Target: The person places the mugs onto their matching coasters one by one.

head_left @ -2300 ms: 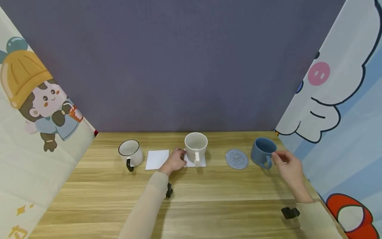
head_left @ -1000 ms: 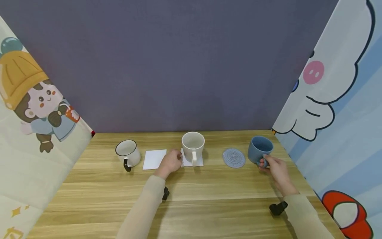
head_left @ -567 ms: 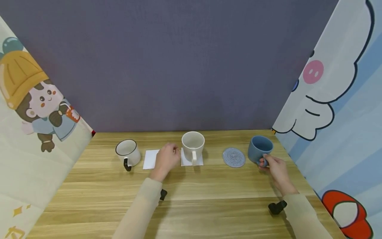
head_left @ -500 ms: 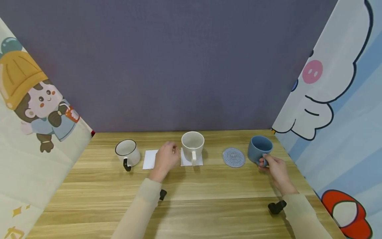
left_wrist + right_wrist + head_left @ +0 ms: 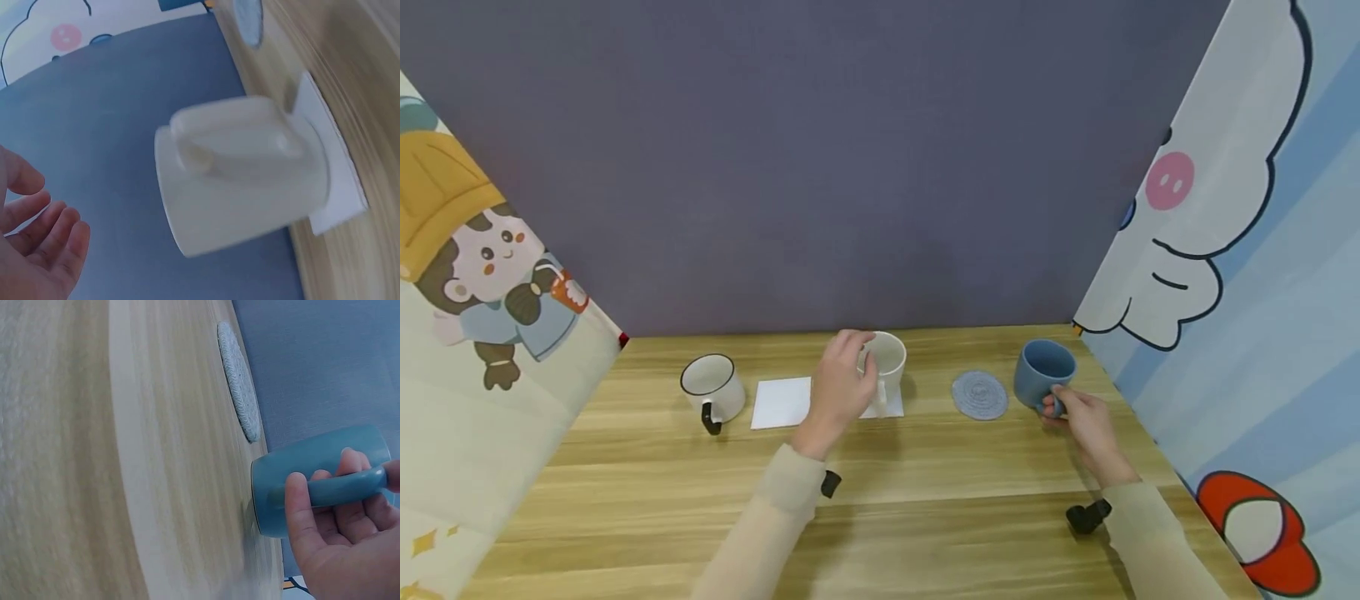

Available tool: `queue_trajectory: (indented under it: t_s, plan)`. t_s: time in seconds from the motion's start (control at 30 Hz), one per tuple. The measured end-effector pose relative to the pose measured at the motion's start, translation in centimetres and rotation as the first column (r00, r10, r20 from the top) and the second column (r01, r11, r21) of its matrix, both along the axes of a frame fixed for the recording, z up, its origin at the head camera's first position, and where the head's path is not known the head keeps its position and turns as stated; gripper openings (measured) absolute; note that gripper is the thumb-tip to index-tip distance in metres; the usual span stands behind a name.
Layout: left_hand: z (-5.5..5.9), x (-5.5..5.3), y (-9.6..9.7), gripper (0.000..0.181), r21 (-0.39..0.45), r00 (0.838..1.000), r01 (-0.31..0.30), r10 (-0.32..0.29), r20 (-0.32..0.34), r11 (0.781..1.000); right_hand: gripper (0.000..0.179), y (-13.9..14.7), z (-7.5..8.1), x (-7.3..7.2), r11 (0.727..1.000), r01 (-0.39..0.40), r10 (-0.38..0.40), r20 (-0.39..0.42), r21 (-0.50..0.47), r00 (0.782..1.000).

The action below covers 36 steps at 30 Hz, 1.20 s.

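My left hand (image 5: 838,387) is raised beside and partly over the white mug (image 5: 891,358), covering part of it in the head view. The left wrist view shows the fingers (image 5: 47,234) loosely bent, holding nothing, apart from that mug. The mug stands upright on a square white coaster (image 5: 334,162), its handle facing me. On the right, my right hand (image 5: 1086,421) holds the blue mug (image 5: 1037,375) by its handle (image 5: 347,487), with fingers curled through the loop. This mug is upright on the bare wood.
A round grey-blue woven coaster (image 5: 980,395) lies left of the blue mug. A second square white coaster (image 5: 780,403) is on the left, beside a black-rimmed white mug (image 5: 721,396). A dark panel (image 5: 850,167) backs the wooden table (image 5: 925,533).
My left hand has come off the coaster under the white mug, drawn back left, then risen right over the mug. My right hand has taken hold of the blue mug's handle.
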<state>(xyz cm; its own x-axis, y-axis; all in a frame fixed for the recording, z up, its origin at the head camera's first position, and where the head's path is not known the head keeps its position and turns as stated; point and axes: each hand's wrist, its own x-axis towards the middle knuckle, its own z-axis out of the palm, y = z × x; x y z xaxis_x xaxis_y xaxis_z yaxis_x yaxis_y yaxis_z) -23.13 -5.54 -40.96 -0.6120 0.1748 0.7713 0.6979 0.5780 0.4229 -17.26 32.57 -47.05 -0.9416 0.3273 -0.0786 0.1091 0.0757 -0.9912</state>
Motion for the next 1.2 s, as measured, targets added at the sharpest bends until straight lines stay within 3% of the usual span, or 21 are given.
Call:
queue_trajectory:
  t_s: [0.27,0.43,0.6,0.8,0.93,1.1,1.2]
  plan:
    - [0.5,0.5,2.9,0.025,-0.016,0.997,0.073,-0.073,0.003,0.997,0.045,-0.1,-0.1,-0.1,0.999,-0.036,0.036,0.018,0.012,0.999]
    - [0.7,1.2,4.8,0.025,-0.084,0.993,0.115,-0.117,-0.009,0.99,0.045,-0.1,-0.1,-0.3,0.999,-0.045,0.045,0.039,0.012,0.998]
    - [0.8,1.2,6.4,0.026,-0.15,0.994,0.109,-0.112,-0.016,0.983,0.045,0.0,-0.2,-0.5,0.999,-0.045,0.045,0.034,0.018,0.998]
    - [0.8,0.5,7.8,0.028,-0.143,0.995,0.1,-0.101,0.001,0.985,0.047,0.0,-0.1,-0.4,0.998,-0.046,0.045,0.034,0.044,0.998]
    - [0.8,0.4,8.8,0.033,-0.184,0.989,0.112,-0.091,0.118,0.977,0.047,-0.1,0.0,-0.3,0.998,-0.038,0.036,0.023,0.056,0.999]
    - [0.2,0.8,10.0,0.044,-0.266,0.937,0.22,-0.127,0.325,0.939,0.044,0.0,-0.2,-0.2,0.998,-0.024,0.023,0.028,0.055,0.999]
    - [-0.4,0.8,10.6,0.047,-0.29,0.918,0.252,-0.133,0.374,0.923,0.046,0.1,-0.2,-0.3,0.997,-0.038,0.036,0.031,0.067,0.999]
